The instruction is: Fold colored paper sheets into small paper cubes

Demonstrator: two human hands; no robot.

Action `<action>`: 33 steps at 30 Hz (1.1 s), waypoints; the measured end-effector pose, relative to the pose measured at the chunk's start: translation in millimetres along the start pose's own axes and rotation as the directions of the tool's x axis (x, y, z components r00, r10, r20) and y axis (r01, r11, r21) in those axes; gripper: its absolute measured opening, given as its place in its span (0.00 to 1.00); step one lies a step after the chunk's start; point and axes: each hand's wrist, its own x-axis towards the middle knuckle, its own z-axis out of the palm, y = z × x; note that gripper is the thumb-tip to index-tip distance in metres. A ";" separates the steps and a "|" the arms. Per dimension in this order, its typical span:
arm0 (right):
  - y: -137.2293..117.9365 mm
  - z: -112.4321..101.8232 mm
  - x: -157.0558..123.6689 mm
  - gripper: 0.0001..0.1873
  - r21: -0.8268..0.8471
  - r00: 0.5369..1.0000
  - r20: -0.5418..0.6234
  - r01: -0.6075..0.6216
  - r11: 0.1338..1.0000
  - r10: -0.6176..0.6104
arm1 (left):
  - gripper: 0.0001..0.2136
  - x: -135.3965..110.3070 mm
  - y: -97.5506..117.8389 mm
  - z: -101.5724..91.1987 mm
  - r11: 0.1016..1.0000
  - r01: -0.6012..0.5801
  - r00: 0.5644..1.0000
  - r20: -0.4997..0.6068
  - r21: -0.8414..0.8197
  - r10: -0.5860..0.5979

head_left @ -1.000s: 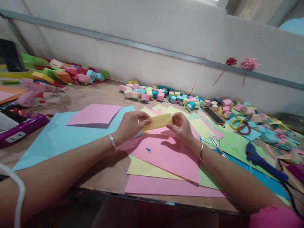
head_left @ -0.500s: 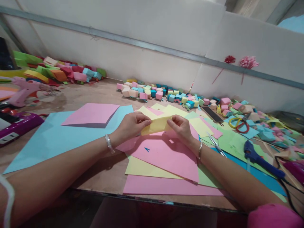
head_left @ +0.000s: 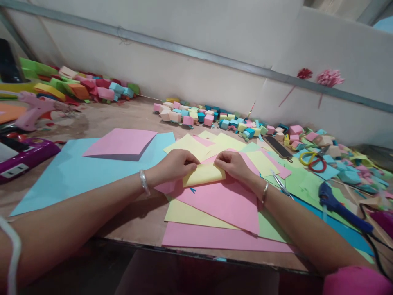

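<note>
A folded piece of yellow paper (head_left: 204, 175) spans the gap between my hands, just over the pink sheet (head_left: 229, 207). My left hand (head_left: 178, 166) pinches its upper left corner between thumb and fingers. At the upper right corner, my right hand (head_left: 231, 164) grips it the same way. Small blue paper strips (head_left: 192, 190) lie on the pink sheet below the yellow piece. Beneath are more sheets, a yellow one (head_left: 196, 215) and a pink one (head_left: 221, 238) at the table's front edge.
Left lie a light blue sheet (head_left: 76, 180), a folded pink sheet (head_left: 123, 143) and a pink glue gun (head_left: 33, 108). Right are tweezers (head_left: 281, 184), a phone (head_left: 278, 147), scissors (head_left: 313, 160) and a blue glue gun (head_left: 340, 207). Small paper boxes (head_left: 187, 114) line the wall.
The yellow paper has tipped down and come lower, so its broad face now shows, reaching close to the blue strips. Both hands keep their pinch. The view has shifted slightly.
</note>
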 end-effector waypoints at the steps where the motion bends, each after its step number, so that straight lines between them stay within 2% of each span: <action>1: -0.6 -0.3 -0.1 0.07 -0.030 1.000 0.011 0.002 1.000 -0.002 | 0.14 0.0 -0.1 0.7 0.999 -0.009 1.000 -0.001 0.035 0.009; 6: -3.1 1.1 -1.9 0.06 -0.228 0.999 0.037 0.036 0.973 -0.028 | 0.13 -0.7 0.8 5.7 0.997 -0.015 1.000 0.020 0.075 0.014; 10: -5.0 2.8 -3.3 0.07 -0.433 0.996 0.087 0.065 0.899 -0.031 | 0.12 -1.1 -2.2 12.1 0.994 -0.054 0.998 0.035 0.094 0.051; 13: -6.3 3.0 -3.7 0.07 -0.503 0.994 0.111 0.070 0.861 -0.016 | 0.12 -1.6 -4.4 14.9 0.989 -0.069 0.997 0.031 0.133 0.066; 18: -8.6 2.2 -4.2 0.07 -0.528 0.994 0.108 0.054 0.847 0.004 | 0.10 -2.5 -3.4 16.0 0.983 -0.072 0.997 0.020 0.167 0.069; 25: -6.0 3.9 -2.8 0.05 -0.516 0.994 0.106 0.037 0.856 0.020 | 0.08 -2.6 -6.4 20.1 0.987 -0.096 0.995 -0.022 0.129 0.100; 30: -6.0 5.2 -1.9 0.03 -0.474 0.996 0.069 -0.012 0.880 0.050 | 0.10 -3.4 -11.4 19.8 0.971 -0.185 0.983 0.037 0.155 0.181; 33: -9.2 4.9 -1.1 0.03 -0.453 0.995 0.070 -0.038 0.891 0.078 | 0.11 -4.5 -11.4 20.7 0.948 -0.273 0.961 0.004 0.162 0.276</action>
